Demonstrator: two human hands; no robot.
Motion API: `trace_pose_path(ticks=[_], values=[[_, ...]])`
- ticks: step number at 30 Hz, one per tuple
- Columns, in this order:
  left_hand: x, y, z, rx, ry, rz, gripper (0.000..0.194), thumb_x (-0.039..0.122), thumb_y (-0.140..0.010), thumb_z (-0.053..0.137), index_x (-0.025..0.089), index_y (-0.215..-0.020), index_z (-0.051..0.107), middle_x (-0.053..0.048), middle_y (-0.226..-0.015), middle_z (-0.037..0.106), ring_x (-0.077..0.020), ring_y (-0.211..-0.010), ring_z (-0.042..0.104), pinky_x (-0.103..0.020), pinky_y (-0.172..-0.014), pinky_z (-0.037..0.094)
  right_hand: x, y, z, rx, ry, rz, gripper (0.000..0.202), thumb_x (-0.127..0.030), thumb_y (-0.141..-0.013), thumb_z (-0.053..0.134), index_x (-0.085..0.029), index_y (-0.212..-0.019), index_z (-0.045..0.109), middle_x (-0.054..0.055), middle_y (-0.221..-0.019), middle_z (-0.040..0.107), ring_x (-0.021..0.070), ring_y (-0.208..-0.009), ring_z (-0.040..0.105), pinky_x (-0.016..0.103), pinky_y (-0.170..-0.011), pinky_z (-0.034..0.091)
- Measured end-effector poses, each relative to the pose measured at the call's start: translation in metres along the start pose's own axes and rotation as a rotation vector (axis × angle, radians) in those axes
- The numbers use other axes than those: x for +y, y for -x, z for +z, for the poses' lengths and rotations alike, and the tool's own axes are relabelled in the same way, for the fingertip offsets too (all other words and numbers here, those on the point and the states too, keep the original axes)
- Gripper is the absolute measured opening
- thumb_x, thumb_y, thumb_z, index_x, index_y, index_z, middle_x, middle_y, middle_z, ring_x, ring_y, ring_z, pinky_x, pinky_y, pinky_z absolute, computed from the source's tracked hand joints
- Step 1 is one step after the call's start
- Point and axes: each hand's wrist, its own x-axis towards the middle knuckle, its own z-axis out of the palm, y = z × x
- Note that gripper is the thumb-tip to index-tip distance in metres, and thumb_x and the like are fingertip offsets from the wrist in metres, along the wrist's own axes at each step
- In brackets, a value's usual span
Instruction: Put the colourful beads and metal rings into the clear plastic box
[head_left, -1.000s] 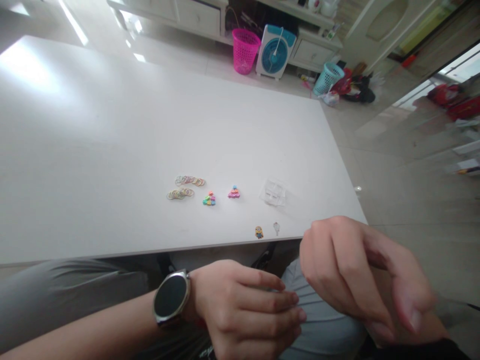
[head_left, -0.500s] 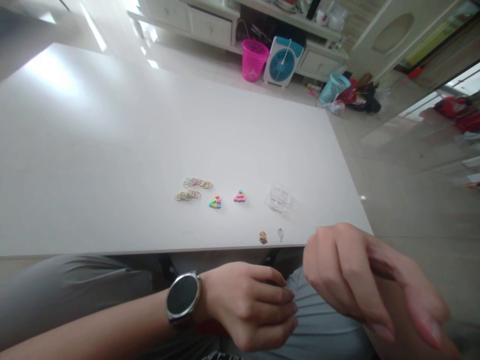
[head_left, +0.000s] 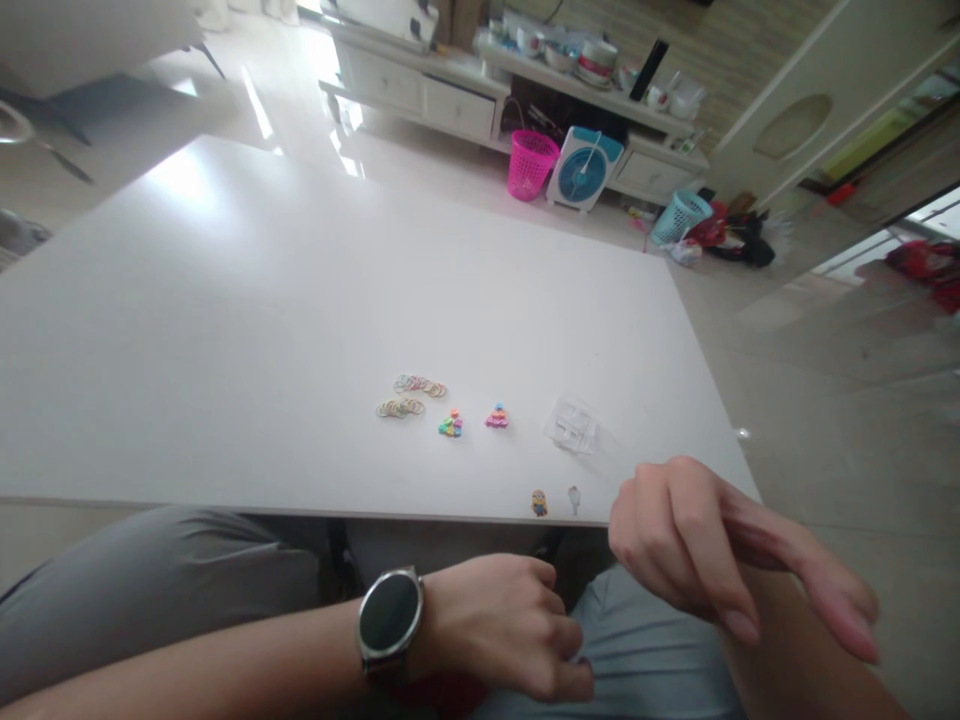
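Observation:
My left hand [head_left: 510,628], with a round dark-faced watch [head_left: 391,612] on its wrist, hovers above my lap with its fingers curled in. Its palm is turned away, and nothing shows in it. To its right, over the table's near right corner, is my right hand [head_left: 690,540]. Its fingers bend down and its thumb stands apart, with nothing visible between them. Closest to it on the table are a small clear key-shaped piece [head_left: 574,500], a yellow and blue cartoon figure [head_left: 539,502] and a clear plastic divided box [head_left: 574,426].
On the white table [head_left: 420,280] lie two rows of pastel rings [head_left: 420,385] and two small piles of colourful pieces, one multicoloured [head_left: 451,424], one mostly pink [head_left: 496,417]. Beyond it stand a pink basket [head_left: 532,165], a blue fan [head_left: 583,170] and a light-blue basket [head_left: 679,217].
The view has tilted up, so the table and its items sit lower. My left hand's fingers have curled in further. My right hand has kept nearly the same pose.

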Motion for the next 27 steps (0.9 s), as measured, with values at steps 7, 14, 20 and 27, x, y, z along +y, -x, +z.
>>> trace_pose_path(ticks=[7, 14, 20, 27], values=[[0.001, 0.001, 0.001, -0.026, -0.033, -0.021, 0.008, 0.019, -0.090, 0.065, 0.022, -0.098, 0.065, 0.004, -0.060, 0.060, -0.0151, -0.057, 0.058, -0.033, -0.055, 0.041, 0.008, -0.002, 0.004, 0.048, 0.027, -0.033, 0.036, -0.052, -0.085, 0.066, -0.018, -0.072, 0.064, -0.002, -0.058, 0.052, 0.0097, -0.056, 0.050, 0.022, -0.063, 0.043], [-0.001, 0.003, 0.003, -0.046, -0.025, -0.055, 0.009, 0.018, -0.087, 0.068, 0.020, -0.081, 0.062, 0.003, -0.059, 0.063, -0.0144, -0.055, 0.058, -0.033, -0.059, 0.043, 0.017, -0.007, -0.020, 0.956, 1.081, 0.227, 0.016, -0.030, -0.084, 0.068, -0.021, -0.096, 0.064, 0.003, -0.086, 0.064, 0.0177, -0.079, 0.058, 0.030, -0.075, 0.047], [-0.002, 0.002, 0.000, -0.069, -0.036, -0.077, 0.007, 0.020, -0.088, 0.068, 0.022, -0.092, 0.063, 0.004, -0.062, 0.064, -0.0154, -0.054, 0.057, -0.033, -0.056, 0.042, 0.035, 0.003, -0.054, 0.783, 1.576, 0.650, 0.047, -0.025, -0.079, 0.065, -0.019, -0.125, 0.054, 0.012, -0.122, 0.060, 0.0296, -0.116, 0.056, 0.043, -0.101, 0.045], [-0.001, 0.002, 0.001, -0.096, -0.032, -0.068, 0.014, 0.020, -0.087, 0.070, 0.021, -0.077, 0.061, 0.004, -0.056, 0.064, -0.0154, -0.054, 0.059, -0.033, -0.057, 0.043, 0.048, 0.012, -0.066, 0.694, 1.592, 0.884, 0.063, -0.027, -0.079, 0.065, -0.016, -0.138, 0.047, 0.016, -0.132, 0.058, 0.0316, -0.124, 0.053, 0.042, -0.105, 0.042]])
